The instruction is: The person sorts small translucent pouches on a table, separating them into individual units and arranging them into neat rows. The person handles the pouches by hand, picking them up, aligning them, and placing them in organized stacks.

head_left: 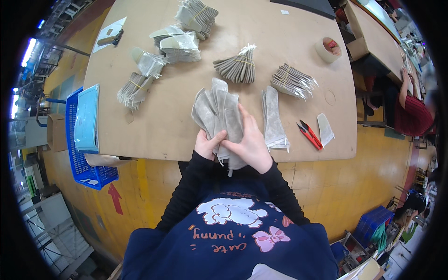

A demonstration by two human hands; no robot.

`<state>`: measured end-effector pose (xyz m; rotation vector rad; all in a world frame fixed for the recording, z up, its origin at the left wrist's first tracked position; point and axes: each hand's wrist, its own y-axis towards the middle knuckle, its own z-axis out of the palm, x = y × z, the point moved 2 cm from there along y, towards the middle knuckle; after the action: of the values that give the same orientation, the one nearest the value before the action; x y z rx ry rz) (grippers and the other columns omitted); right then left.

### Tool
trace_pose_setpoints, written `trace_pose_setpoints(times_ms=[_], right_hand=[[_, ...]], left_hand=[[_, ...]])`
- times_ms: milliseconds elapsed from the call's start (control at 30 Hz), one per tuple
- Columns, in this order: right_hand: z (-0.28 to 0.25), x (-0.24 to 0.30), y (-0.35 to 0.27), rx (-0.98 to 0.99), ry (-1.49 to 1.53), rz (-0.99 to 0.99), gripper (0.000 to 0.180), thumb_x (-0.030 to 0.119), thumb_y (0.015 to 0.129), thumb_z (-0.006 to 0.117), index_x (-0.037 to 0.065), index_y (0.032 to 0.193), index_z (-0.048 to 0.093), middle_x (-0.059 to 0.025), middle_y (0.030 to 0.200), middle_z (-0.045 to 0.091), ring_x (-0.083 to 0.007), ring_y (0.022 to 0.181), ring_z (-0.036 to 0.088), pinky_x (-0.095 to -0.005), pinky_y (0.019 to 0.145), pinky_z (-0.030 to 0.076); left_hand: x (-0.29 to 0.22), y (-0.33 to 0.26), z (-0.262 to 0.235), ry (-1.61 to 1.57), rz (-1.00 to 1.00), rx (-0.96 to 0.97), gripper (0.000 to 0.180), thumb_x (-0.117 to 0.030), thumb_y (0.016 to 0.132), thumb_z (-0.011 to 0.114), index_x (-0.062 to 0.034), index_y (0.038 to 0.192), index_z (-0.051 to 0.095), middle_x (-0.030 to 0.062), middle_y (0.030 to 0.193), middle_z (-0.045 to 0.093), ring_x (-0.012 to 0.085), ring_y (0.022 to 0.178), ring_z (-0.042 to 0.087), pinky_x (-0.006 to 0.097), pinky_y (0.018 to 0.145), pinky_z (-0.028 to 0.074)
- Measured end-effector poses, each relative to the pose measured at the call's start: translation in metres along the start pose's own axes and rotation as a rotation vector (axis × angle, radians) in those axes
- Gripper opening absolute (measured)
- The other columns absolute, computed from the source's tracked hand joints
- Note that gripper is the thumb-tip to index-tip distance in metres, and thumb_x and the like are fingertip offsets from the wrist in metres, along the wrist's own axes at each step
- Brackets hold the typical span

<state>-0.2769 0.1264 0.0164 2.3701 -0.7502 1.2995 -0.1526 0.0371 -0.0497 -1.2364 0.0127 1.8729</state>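
Both hands are around a fanned stack of grey fabric pieces (219, 108) at the table's front edge. My left hand (206, 144) is closed on its lower left side, thumb across the front. My right hand (252, 143) grips the right side, with fingers along the outer piece and thumb toward the middle. Loose threads hang below the stack. Just right of my right hand lies a small pile of similar pieces (274, 119). Farther right are red-handled thread snips (310, 134) and a single pale piece (325, 129).
Banded bundles lie beyond my hands, one in the middle (237, 65), one at the right (293, 80), with several more at the left (179, 46). A tape roll (328, 50) sits far right, a hammer (112, 38) far left. A blue basket (77, 161) adjoins the table's left edge.
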Motion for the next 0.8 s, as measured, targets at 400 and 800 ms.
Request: trace_pose_setpoints(times_ms=[400, 800], right_hand=[[-0.018, -0.013, 0.023, -0.025, 0.058, 0.069, 0.068, 0.012, 0.077, 0.072, 0.001, 0.137, 0.045, -0.0209, 0.116, 0.057, -0.0350, 0.106, 0.057, -0.0388, 0.089, 0.048], [0.032, 0.018, 0.012, 0.136, -0.028, -0.051, 0.077, 0.024, 0.074, 0.078, 0.000, 0.139, 0.042, -0.0215, 0.123, 0.055, -0.0348, 0.116, 0.053, -0.0407, 0.097, 0.043]], left_hand=[[-0.018, -0.003, -0.036, -0.178, -0.017, -0.158, 0.033, -0.005, 0.090, 0.059, 0.0052, 0.120, 0.050, 0.0157, 0.113, 0.063, 0.0232, 0.100, 0.065, 0.037, 0.087, 0.053], [-0.019, -0.005, -0.031, 0.073, 0.041, -0.112, 0.036, -0.005, 0.090, 0.063, 0.0047, 0.122, 0.051, 0.0143, 0.115, 0.063, 0.0201, 0.101, 0.064, 0.034, 0.085, 0.053]])
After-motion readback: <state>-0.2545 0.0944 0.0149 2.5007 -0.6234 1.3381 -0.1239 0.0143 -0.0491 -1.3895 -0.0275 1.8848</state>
